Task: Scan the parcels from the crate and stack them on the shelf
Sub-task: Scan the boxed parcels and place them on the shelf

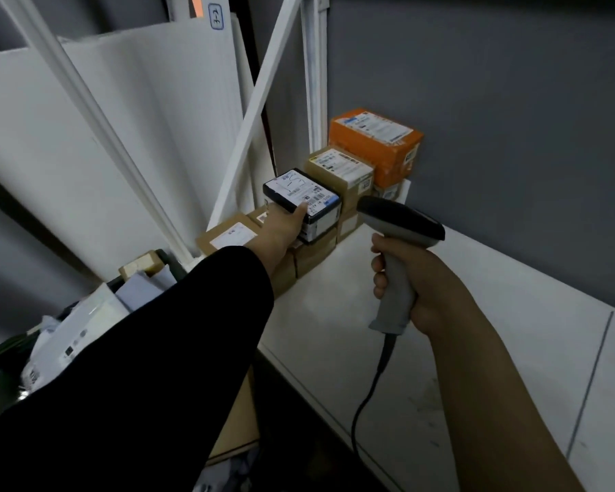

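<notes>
My left hand [283,227] grips a small black parcel [300,195] with a white label on top, holding it over the brown boxes [315,253] stacked on the white shelf [476,314]. My thumb lies on the label's near edge. My right hand [418,278] holds a grey barcode scanner [400,239] by its handle, its dark head just right of the black parcel. Behind stand a brown labelled parcel [339,172] and an orange parcel [375,143]. The crate [8,353] at lower left holds several white and brown parcels, partly hidden by my black sleeve.
White shelf uprights and a diagonal brace [260,101] rise behind the stack. A grey wall [512,136] backs the shelf. The scanner's black cable [368,395] hangs down past the shelf's front edge. A flat brown box [228,234] sits left of the stack.
</notes>
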